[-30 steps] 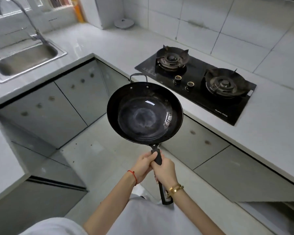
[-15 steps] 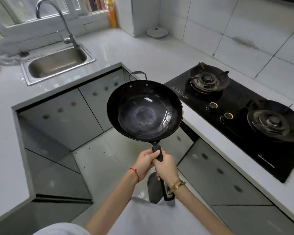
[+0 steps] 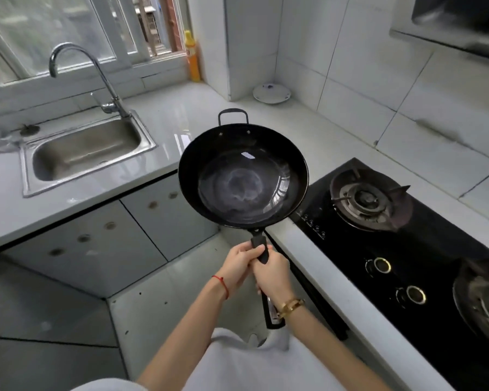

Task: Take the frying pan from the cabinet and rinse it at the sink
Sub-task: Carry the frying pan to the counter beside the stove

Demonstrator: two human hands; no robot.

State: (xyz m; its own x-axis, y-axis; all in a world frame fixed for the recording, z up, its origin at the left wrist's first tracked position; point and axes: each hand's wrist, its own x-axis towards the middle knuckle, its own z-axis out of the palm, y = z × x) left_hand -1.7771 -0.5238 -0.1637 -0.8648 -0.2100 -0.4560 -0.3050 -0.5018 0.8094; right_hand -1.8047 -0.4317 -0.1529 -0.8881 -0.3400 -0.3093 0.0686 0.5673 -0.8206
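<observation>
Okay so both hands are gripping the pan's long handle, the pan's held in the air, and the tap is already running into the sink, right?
Not quite. The head view shows no water coming from the faucet; the sink is not being filled. The rest holds: left hand and right hand grip the frying pan handle, pan held in the air.

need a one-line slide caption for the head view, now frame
Both hands, left hand and right hand, grip the black round frying pan by its handle, near the steel sink.
</observation>
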